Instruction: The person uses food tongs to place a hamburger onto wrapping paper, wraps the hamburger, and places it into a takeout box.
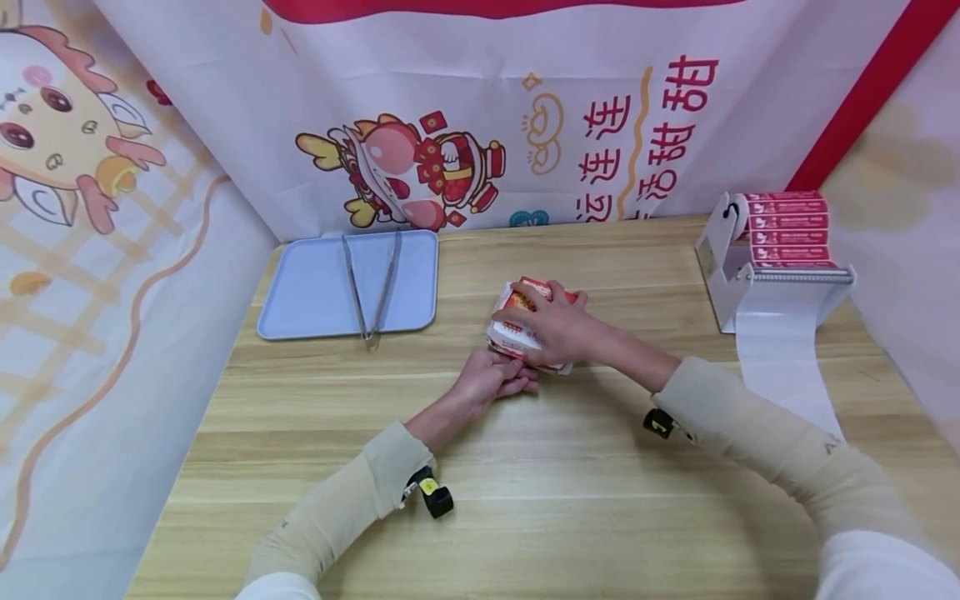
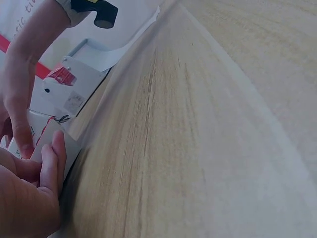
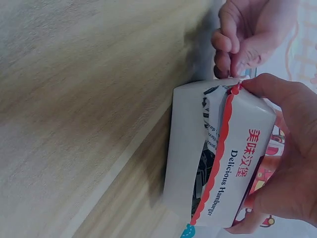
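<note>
A white-and-red paper hamburger box (image 3: 242, 153) sits on the wooden table, its front seam gaping slightly. Through that gap, black-and-white printed paper (image 3: 212, 131) shows inside. From above, my right hand (image 1: 566, 329) grips the box, fingers spread over the lid and bent down its sides. My left hand (image 1: 495, 379) is at the near left corner, where thumb and forefinger pinch the box edge, as the right wrist view shows. In the left wrist view, the left hand (image 2: 32, 198) partly covers the box.
On the back left lies a light blue tray (image 1: 311, 287) with metal tongs (image 1: 354, 287) across it. A label dispenser (image 1: 723, 275) with a roll of red labels (image 1: 789, 225) stands at the right; its white backing strip (image 1: 783, 358) trails over the table. Printed cloth hangs behind.
</note>
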